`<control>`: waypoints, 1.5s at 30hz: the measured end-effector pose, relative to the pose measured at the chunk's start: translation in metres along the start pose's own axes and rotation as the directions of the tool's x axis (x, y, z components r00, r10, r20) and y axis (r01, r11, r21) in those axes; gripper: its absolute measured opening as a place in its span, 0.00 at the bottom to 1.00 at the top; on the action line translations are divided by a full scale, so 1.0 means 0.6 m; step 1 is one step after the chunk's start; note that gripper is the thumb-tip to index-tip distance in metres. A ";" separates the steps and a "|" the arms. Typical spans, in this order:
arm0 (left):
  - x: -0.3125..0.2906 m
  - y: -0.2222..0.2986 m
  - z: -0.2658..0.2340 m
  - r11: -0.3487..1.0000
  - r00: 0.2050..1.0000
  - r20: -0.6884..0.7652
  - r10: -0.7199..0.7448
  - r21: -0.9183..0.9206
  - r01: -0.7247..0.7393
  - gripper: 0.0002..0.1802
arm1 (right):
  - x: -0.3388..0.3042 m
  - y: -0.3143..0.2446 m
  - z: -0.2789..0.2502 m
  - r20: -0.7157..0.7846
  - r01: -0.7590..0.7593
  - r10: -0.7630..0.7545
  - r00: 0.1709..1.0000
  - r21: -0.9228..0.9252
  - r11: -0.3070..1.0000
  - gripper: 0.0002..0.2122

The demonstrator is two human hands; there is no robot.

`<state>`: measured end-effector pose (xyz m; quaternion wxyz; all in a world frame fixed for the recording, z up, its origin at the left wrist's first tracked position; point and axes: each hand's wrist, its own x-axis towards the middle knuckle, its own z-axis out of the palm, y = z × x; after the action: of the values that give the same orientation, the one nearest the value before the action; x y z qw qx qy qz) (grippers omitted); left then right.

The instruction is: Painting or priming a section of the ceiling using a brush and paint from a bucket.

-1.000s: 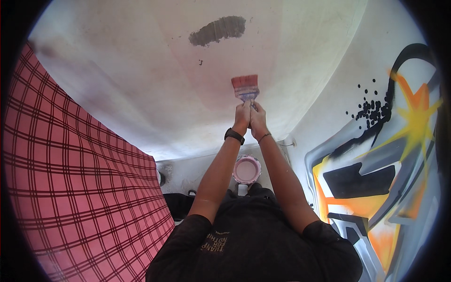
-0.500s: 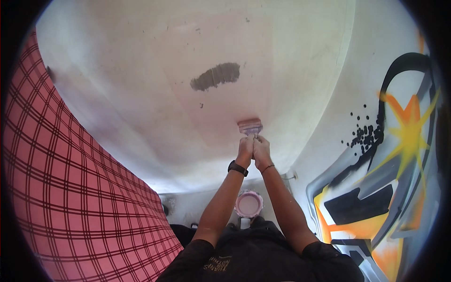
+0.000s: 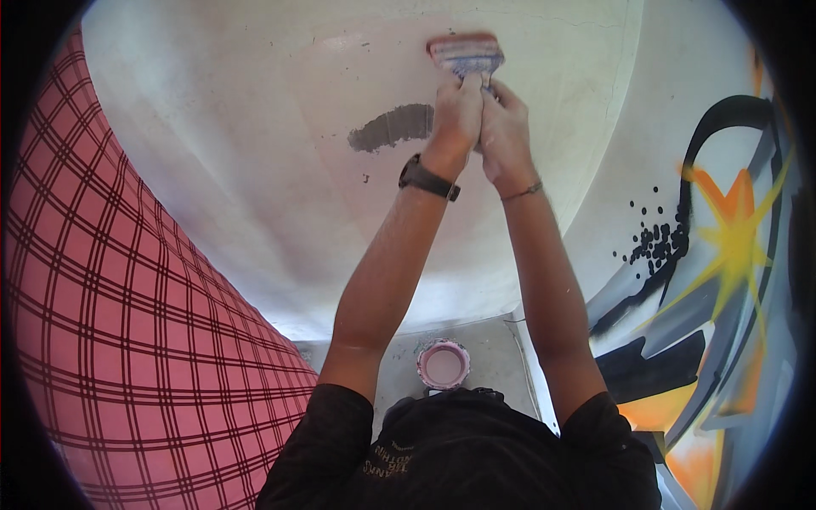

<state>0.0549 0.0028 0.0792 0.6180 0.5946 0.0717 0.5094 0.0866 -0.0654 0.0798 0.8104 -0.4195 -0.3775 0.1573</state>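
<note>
A wide flat paintbrush with reddish bristles lies against the pale wall, above and right of a dark grey patch. Both hands are closed round its handle, side by side with arms raised. My left hand has a dark watch at its wrist; my right hand has a thin bracelet. Most of the handle is hidden by the fingers. Faint pinkish paint tints the wall around the patch.
An open bucket of pale pink paint stands on the floor near my body. Pink checked fabric hangs along the left. A wall with painted graffiti runs along the right.
Both hands have moved the paintbrush up the wall, from below the grey patch to above it. My arms now reach higher, and the view has shifted slightly.
</note>
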 end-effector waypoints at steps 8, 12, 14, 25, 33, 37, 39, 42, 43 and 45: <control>-0.019 -0.020 -0.016 0.997 0.998 -0.010 0.055 0.062 -0.054 0.17 | -0.019 0.030 -0.003 0.064 -0.017 0.014 0.998 0.055 0.998 0.13; -0.077 -0.124 -0.033 0.998 0.996 -0.093 -0.005 0.067 0.012 0.20 | -0.068 0.130 -0.055 -0.022 -0.073 0.073 0.997 0.024 0.997 0.14; -0.117 -0.160 -0.039 0.984 0.989 -0.094 -0.115 0.123 0.126 0.20 | -0.100 0.164 -0.084 -0.062 -0.143 0.143 0.988 0.008 0.990 0.15; -0.396 -0.519 -0.064 0.605 0.596 -0.142 -0.790 -0.022 0.796 0.26 | -0.329 0.445 -0.343 -0.362 -0.723 0.670 0.649 -0.020 0.690 0.14; -0.430 -0.544 -0.083 0.575 0.553 -0.193 -0.810 -0.084 0.814 0.24 | -0.339 0.464 -0.327 -0.450 -0.770 0.663 0.598 -0.092 0.632 0.13; -0.314 -0.390 -0.054 0.822 0.819 -0.068 -0.569 -0.079 0.565 0.20 | -0.240 0.335 -0.250 -0.317 -0.602 0.539 0.781 -0.147 0.785 0.12; -0.265 -0.321 -0.047 0.906 0.912 -0.013 -0.410 -0.125 0.405 0.20 | -0.201 0.266 -0.210 -0.249 -0.541 0.499 0.830 -0.138 0.830 0.12; -0.182 -0.213 -0.016 0.935 0.934 0.023 -0.355 0.011 0.355 0.21 | -0.140 0.173 -0.165 -0.127 -0.366 0.345 0.930 -0.227 0.903 0.12; -0.170 -0.179 -0.003 0.957 0.958 -0.001 -0.287 0.047 0.287 0.21 | -0.129 0.145 -0.152 -0.092 -0.235 0.219 0.971 -0.247 0.940 0.12; -0.130 -0.122 0.017 0.996 0.998 0.048 -0.037 0.085 0.033 0.21 | -0.094 0.091 -0.123 -0.038 -0.068 0.061 0.997 -0.229 0.971 0.12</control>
<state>0.0652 -0.0431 -0.0170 0.6026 0.6312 0.0882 0.4802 0.1076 -0.1064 -0.0174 0.7565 -0.5250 -0.3668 0.1322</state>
